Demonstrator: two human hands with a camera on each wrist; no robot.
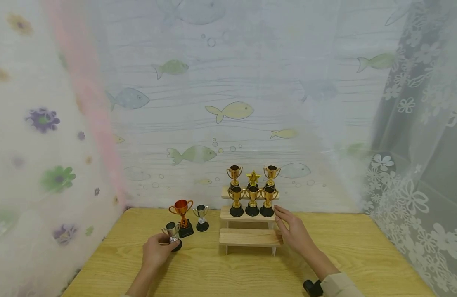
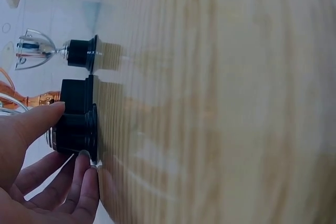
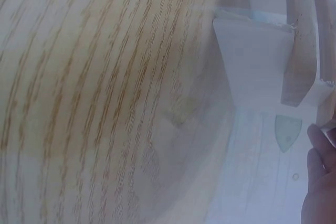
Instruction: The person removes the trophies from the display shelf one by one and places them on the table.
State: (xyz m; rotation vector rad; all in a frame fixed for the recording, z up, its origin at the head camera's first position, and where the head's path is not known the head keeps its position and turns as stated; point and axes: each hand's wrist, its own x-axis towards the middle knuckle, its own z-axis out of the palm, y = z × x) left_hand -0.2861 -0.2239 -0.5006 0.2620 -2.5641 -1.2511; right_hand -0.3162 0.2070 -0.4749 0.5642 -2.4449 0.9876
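At the left of the table, my left hand (image 1: 154, 250) pinches a small silver trophy cup (image 1: 172, 232) by its black base (image 2: 76, 136), thumb on one side and fingers on the other. Right behind it stands an orange-bronze trophy cup (image 1: 182, 209), and beside that a second silver trophy cup (image 1: 201, 214). A three-step wooden display stand (image 1: 250, 238) carries several gold trophy cups (image 1: 236, 197) and a gold star trophy (image 1: 253, 178) on its upper two steps. My right hand (image 1: 294, 232) is at the stand's right end, fingers extended by the middle step; contact is unclear.
The stand's lowest step is bare wood. A black object (image 1: 313, 288) shows by the right sleeve (image 1: 339, 284). Behind the wood-grain table (image 1: 198, 274) hangs a fish-patterned curtain (image 1: 228, 123), with a lace curtain (image 1: 410, 198) at the right.
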